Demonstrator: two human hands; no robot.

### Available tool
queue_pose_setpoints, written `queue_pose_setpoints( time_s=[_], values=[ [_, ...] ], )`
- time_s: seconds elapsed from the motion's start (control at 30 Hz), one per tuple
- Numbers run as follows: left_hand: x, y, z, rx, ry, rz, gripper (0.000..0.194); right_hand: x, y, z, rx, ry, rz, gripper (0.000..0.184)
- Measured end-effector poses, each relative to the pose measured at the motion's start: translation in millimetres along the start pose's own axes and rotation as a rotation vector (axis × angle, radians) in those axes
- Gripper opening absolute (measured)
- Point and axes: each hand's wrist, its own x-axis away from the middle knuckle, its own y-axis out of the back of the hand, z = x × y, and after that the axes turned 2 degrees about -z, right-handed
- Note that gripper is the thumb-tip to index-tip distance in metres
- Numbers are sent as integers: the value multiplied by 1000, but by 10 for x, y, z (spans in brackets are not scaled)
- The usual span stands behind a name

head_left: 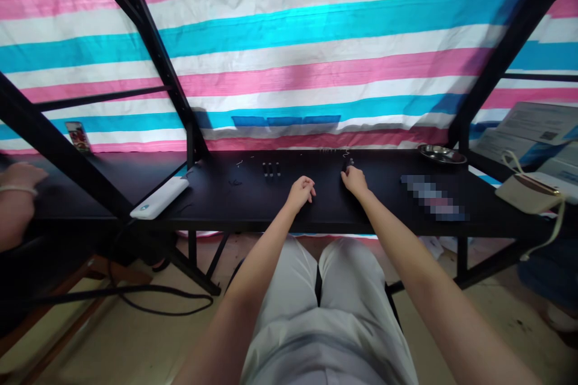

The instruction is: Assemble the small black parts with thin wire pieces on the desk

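My right hand [355,181] is at the back half of the black table [230,207], its thumb and fingers closed around a small dark cylinder [345,163]. A second small piece seems to be beside it, too small to make out. To the left, my left hand [301,192] hovers over or rests on the table's front half, fingers loosely curled and apart, with nothing visible in them. Three small dark cylinders with light ends [271,169] stand in a row farther left. Tiny pale bits [329,150] lie along the back edge near my right hand.
A white oblong device [160,198] lies at left by the black frame post [162,66]. On the right are a shiny metal dish [442,154], a blurred-out packet [433,197] and a beige bag [528,192]. Another person's hand [22,175] is at far left. Striped sheeting [316,72] hangs behind.
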Motion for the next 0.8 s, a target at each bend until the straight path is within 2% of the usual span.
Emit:
queue_pose_setpoints(
  time_s=[0.2,0.43,0.63,0.8],
  values=[
    [-14,1,22,0,1,-2,5,-10,20,0,41,-2,55,25],
    [-16,-4,23,-12,8,1,6,-74,129,-82,105,34,186,15],
    [-12,-7,22,-28,-2,-1,6,-16,167,-206,93,-56,103,23],
    [-6,1,28,-34,-13,2,6,72,147,-190,88,-100,33,29]
  ],
)
